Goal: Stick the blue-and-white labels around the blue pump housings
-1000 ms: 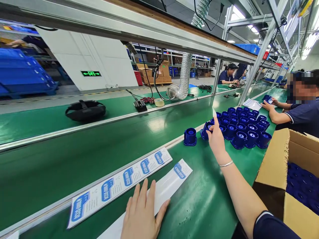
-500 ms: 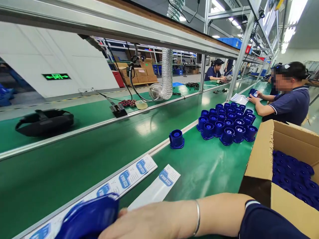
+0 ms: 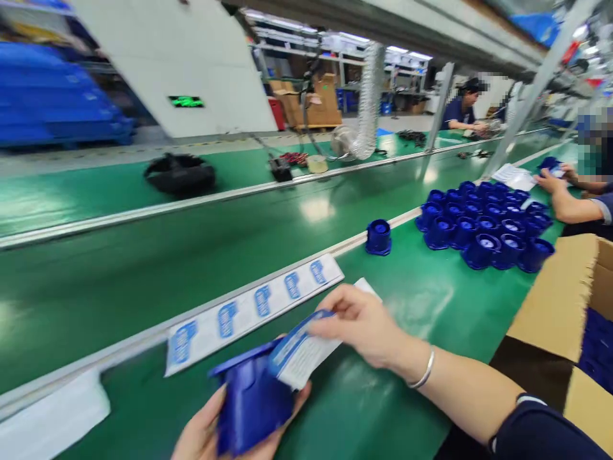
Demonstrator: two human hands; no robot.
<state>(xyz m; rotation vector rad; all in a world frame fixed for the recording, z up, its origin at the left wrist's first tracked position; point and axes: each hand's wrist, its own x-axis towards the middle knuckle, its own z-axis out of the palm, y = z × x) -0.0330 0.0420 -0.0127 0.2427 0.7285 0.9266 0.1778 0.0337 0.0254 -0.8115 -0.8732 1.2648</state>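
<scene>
Left hand (image 3: 202, 429) grips blue cup (image 3: 256, 406) around its sides, judged light, stiff, slick; right hand (image 3: 366, 327) pinches label (image 3: 302, 356), likely flexible, crease-prone, best held by its edge.

Just 1 cam here, head-worn, looking fwd + down over the green bench (image 3: 383, 415). V close to the wearer's L hand (image 3: 201, 427) and R hand (image 3: 366, 326), both in lower half, w/ the white panel (image 3: 158, 57) way further off, upper L. Metal rail (image 3: 96, 221) runs diag, climbing L to R. Pretty wide FOV.
</scene>
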